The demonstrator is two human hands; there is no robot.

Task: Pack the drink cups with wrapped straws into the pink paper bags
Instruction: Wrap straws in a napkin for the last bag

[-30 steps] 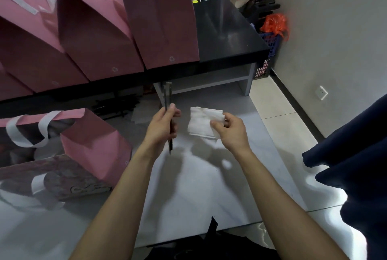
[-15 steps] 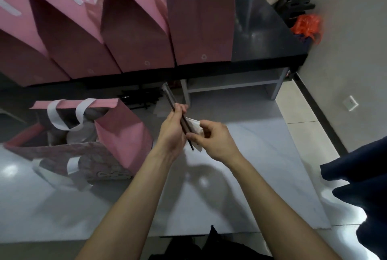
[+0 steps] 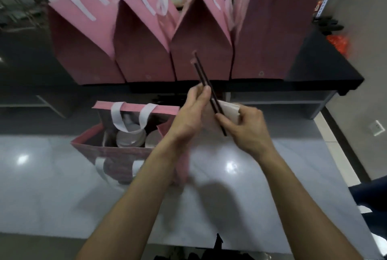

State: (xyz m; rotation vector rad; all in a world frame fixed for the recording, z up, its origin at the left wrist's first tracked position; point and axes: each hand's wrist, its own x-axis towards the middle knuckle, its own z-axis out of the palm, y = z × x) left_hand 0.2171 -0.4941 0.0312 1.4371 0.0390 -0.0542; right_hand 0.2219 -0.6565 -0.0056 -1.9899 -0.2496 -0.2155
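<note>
- Left hand (image 3: 189,111) was closed round two dark wrapped straws (image 3: 206,84); the straws tilted up and away, tips over the front of a standing bag
- Right hand (image 3: 247,128) pinched a folded white napkin (image 3: 229,110) and touched the lower part of the straws; both hands met just beside each other above the pale worktop (image 3: 52,186)
- Open pink bag (image 3: 117,151) stood on the worktop just left of the left forearm; white-lidded drink cups (image 3: 130,137) sat inside it; white handles drooped over the opening
- Four more pink bags (image 3: 201,54) stood in a row on the black shelf (image 3: 320,67) behind; picture blurry, finer detail unclear
</note>
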